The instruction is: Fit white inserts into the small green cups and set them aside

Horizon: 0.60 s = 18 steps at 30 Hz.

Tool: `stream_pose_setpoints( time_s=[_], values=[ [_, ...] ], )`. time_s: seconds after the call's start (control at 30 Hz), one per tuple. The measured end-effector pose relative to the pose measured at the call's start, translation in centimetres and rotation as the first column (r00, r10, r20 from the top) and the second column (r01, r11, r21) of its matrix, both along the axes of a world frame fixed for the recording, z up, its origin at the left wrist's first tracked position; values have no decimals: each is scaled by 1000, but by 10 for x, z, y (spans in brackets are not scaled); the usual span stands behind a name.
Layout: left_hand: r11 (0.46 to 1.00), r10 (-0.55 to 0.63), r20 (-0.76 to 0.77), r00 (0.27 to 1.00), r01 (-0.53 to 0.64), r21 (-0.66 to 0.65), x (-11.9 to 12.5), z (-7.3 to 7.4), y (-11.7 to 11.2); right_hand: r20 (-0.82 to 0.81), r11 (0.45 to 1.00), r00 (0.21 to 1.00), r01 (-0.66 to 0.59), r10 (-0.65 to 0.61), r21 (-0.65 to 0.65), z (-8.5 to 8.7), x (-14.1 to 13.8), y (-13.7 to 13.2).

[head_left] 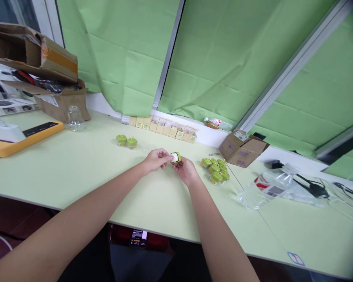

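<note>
Over the middle of the pale table, my right hand has its fingers closed round a small green lid with a white inside facing up. My left hand meets it from the left, its thumb and fingers pinched at the lid's white part. To the right sits a group of several small clear containers with green lids. Two more green-lidded containers stand at the left, beyond my left hand. A piece of clear plastic lies just behind my left hand.
Small cardboard boxes line the back wall. Cartons, a clear jar and an orange power strip occupy the left. At right are an open carton, a large plastic bottle and cables. A phone lies below the table edge.
</note>
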<state>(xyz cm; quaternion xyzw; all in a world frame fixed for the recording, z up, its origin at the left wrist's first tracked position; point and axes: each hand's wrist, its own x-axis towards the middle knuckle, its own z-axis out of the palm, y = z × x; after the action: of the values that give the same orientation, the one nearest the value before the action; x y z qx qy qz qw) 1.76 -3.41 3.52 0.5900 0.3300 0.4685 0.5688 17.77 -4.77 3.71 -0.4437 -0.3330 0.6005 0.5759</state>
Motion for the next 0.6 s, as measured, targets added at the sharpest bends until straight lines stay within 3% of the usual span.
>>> stream_pose_setpoints(
  time_s=[0.23, 0.6],
  values=[
    [998, -54, 35, 998, 56, -32, 0, -7, 6, -23, 999, 999, 28, -28, -25, 5, -4, -2],
    [984, -130, 182, 975, 150, -101, -3, -4, 4, -66, 999, 997, -42, 40, -30, 12, -7, -9]
  ],
)
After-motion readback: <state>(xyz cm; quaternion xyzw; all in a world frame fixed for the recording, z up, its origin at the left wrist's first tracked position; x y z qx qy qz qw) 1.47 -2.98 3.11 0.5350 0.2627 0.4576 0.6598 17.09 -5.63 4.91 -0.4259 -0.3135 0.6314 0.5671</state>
